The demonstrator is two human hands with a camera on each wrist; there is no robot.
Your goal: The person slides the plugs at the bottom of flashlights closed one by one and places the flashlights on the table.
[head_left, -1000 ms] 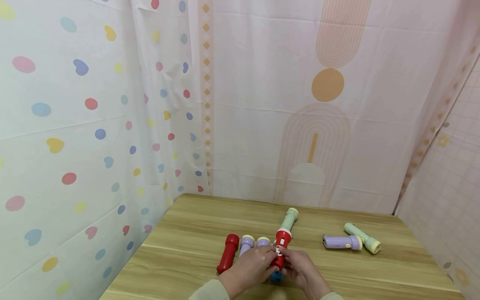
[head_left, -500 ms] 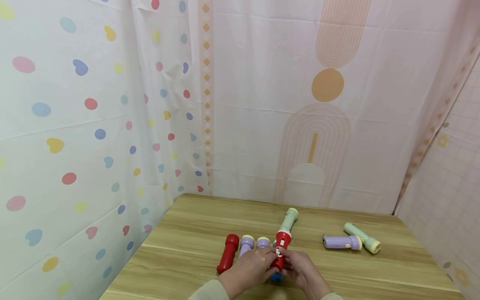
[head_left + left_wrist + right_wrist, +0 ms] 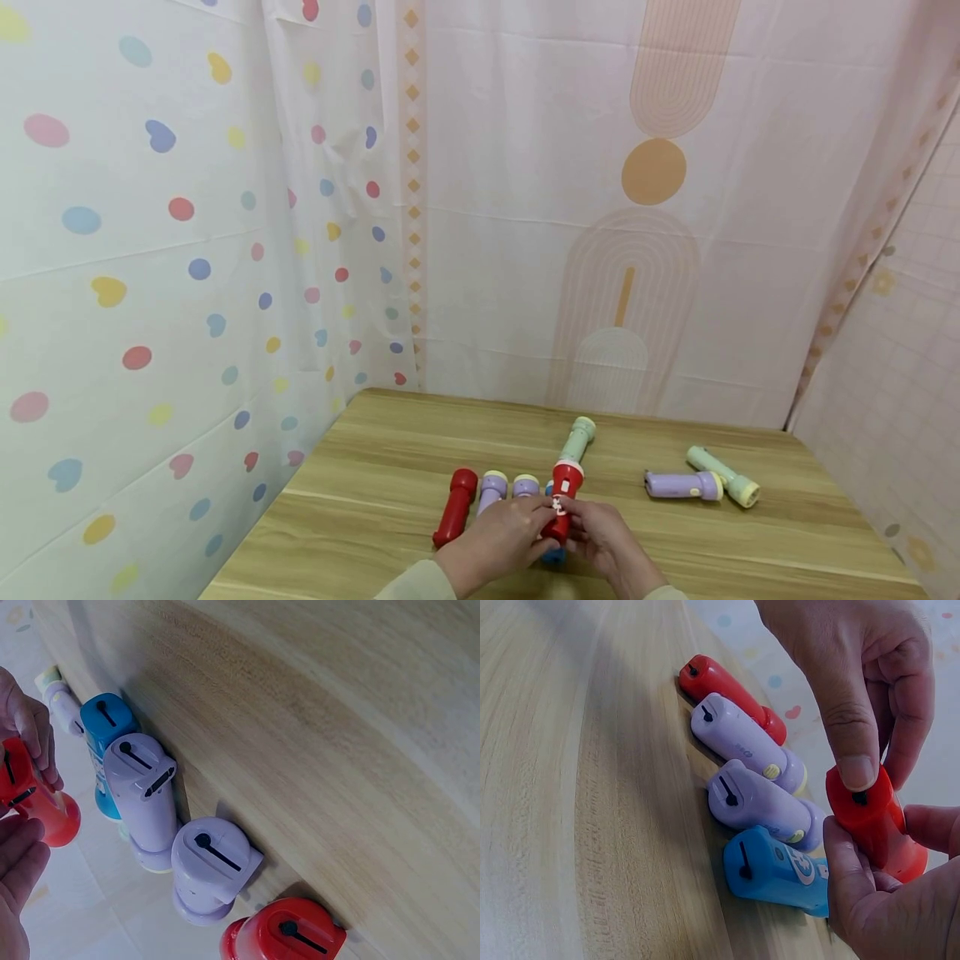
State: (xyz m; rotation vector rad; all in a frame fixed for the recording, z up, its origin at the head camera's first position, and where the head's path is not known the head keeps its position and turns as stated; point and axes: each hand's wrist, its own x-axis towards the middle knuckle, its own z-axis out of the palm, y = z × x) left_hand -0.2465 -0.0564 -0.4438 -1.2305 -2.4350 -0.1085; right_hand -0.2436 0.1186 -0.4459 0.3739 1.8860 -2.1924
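Note:
Both hands hold a red toy flashlight (image 3: 567, 479) above the table, its white-rimmed head pointing away from me. My left hand (image 3: 504, 535) grips its near part from the left, the thumb (image 3: 856, 771) pressing on the slotted tail end in the right wrist view. From the other side, my right hand (image 3: 607, 537) holds the barrel between thumb and fingers. Beneath the held one lies a blue flashlight (image 3: 769, 866), partly hidden. Beside it are two purple flashlights (image 3: 757, 801), then a second red flashlight (image 3: 456, 507) at the row's left end.
A pale green flashlight (image 3: 578, 439) lies beyond the held one. Off to the right, a purple flashlight (image 3: 682, 485) lies against another green flashlight (image 3: 726, 477). Everything sits on a wood-grain table (image 3: 405, 425), with patterned curtains (image 3: 487, 208) behind and at the sides.

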